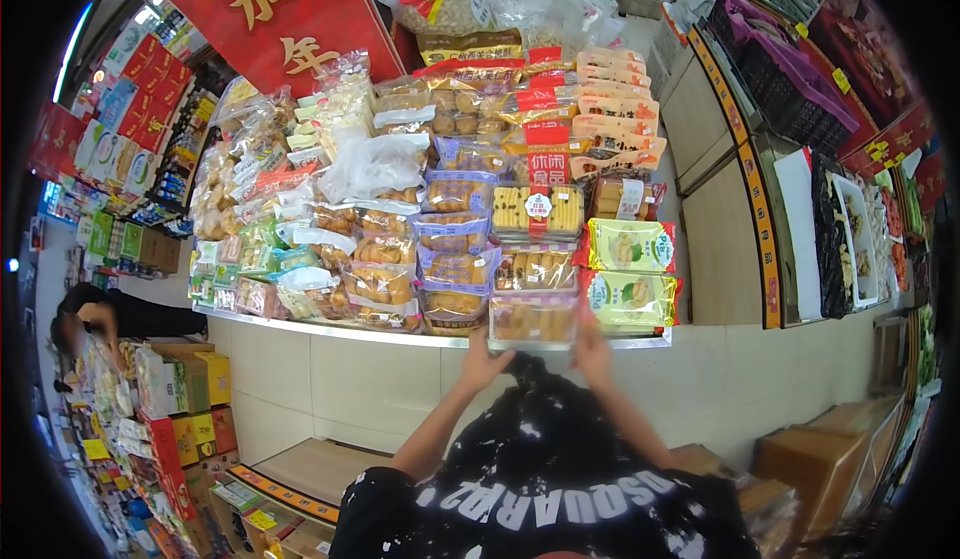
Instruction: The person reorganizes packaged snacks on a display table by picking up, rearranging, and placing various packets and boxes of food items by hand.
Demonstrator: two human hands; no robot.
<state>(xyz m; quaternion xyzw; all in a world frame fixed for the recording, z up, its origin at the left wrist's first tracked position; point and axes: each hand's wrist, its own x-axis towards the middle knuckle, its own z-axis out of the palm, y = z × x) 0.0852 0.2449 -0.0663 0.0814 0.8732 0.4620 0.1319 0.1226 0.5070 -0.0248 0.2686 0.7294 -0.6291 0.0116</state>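
At the front edge of the display table, a clear-topped pack of pastries [532, 321] lies between my two hands and looks slightly blurred. My left hand [484, 361] is at its left front corner, fingers along the side and thumb pointing inward. Along the right side is my right hand [592, 351], smeared by motion, with its fingers partly over the edge. Both hands appear to grip the pack. Right of it are two green-and-yellow packs [630, 300]. Behind it sits another pastry pack [535, 269], and purple-trimmed bags [454, 271] stand to the left.
Many bagged snacks [350, 169] cover the display table [420, 339]. A red sign [275, 19] rises at the back left. Wooden counters [720, 229] stand on the right, and cardboard boxes [830, 459] lie at the lower right. Another person [130, 316] is at the far left.
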